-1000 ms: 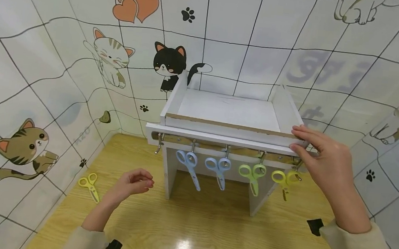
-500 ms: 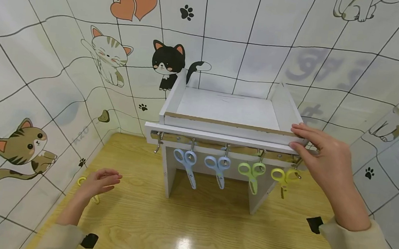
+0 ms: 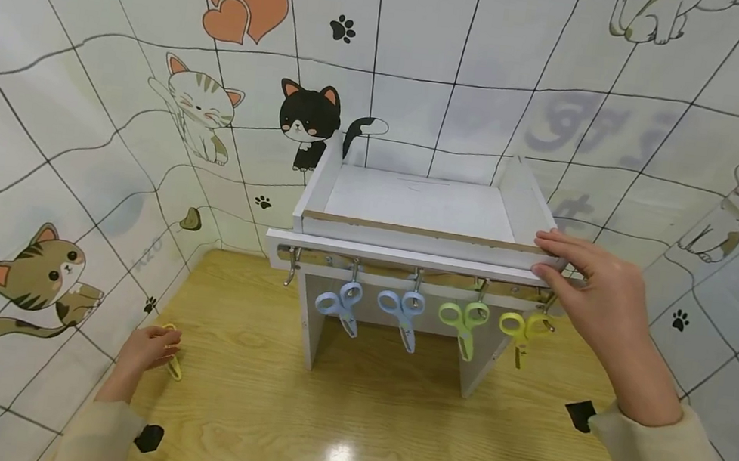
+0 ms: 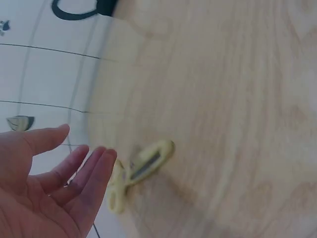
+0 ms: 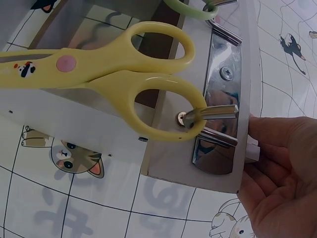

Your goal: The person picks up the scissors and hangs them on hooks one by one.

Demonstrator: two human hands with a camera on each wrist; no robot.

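A pair of yellow scissors [image 3: 173,369] lies on the table at the left, partly hidden by my left hand [image 3: 151,348]. In the left wrist view that hand's fingers are nearly straight, beside the scissors [image 4: 148,161], holding nothing. My right hand [image 3: 598,294] grips the right front corner of a white wooden rack [image 3: 408,253], fingers on top and thumb at the front. From its hooks hang two pairs of blue scissors [image 3: 406,311], a green pair [image 3: 465,319] and a yellow pair [image 3: 523,326]. The right wrist view shows the yellow scissors [image 5: 158,64] hooked through one handle ring.
The leftmost hook [image 3: 292,267] on the rack carries nothing. An open tray [image 3: 420,202] forms the rack's top. Cat-printed cloth [image 3: 434,25] stands behind and at both sides of the wood-grain table [image 3: 291,435]. A black patch [image 3: 580,415] lies at the right.
My left hand has moved left, away from the rack, to the yellow scissors on the table. The leftmost blue scissors have swung on their hook. My right hand stays on the rack's corner.
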